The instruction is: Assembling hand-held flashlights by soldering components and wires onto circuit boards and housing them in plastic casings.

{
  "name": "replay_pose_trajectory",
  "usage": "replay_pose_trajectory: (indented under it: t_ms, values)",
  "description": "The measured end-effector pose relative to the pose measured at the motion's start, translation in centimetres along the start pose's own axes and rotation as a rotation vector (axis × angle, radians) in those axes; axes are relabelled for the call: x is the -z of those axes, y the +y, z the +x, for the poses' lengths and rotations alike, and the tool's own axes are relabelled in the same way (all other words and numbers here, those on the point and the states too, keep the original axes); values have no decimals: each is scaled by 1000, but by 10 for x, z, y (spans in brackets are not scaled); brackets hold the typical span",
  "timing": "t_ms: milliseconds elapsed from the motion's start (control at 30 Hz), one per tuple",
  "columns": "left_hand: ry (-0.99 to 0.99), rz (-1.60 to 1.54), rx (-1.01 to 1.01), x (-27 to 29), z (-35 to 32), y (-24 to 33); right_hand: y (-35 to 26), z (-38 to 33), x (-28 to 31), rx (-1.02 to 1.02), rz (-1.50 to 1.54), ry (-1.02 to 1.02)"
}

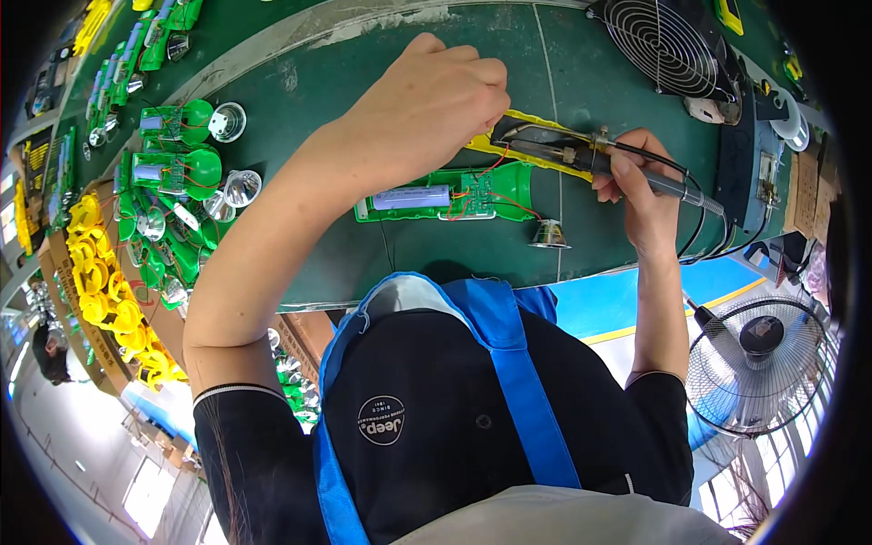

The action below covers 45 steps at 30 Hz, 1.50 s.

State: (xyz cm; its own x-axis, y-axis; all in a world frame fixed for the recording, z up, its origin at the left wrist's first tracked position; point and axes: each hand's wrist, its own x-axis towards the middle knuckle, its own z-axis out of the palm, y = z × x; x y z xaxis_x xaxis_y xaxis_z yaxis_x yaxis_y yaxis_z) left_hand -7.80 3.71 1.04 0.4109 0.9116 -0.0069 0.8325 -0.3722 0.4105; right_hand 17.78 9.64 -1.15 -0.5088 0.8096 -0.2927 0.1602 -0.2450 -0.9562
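Yellow casing (538, 120) between left hand (445, 98), grip unclear, and right hand (643, 202), pinching soldering iron (668, 185).

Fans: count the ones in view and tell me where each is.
2: a square fan at the upper right, beyond the right hand, and a round fan at the lower right. Others may be hidden.

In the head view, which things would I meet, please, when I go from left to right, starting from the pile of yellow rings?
Pile of yellow rings → purple battery → green circuit board → silver reflector → right hand → standing fan.
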Motion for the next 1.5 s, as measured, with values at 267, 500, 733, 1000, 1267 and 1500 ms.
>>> replay_pose_trajectory:
  t_ms: [267, 500, 733, 1000, 1267, 1500]
  values:
    - [117, 104, -79, -7, 1, -4, 0, 1, -4, 19, -86, 32]
    - [105, 104, -72, -9, 2, -3, 3, -1, -6, 59, -91, 41]
    - [93, 91, -45, -9, 1, -2, 2, -6, 0, 81, -92, 22]
    - [53, 97, -21, -7, 1, 0, 11, -10, 2, 134, 17, 92]
    - [146, 60, -80, -8, 0, -2, 35, -13, -2, 342, 121, 185]
    - [106, 53, -67, -7, -1, -3, 36, -13, -3, 404, 167, 184]
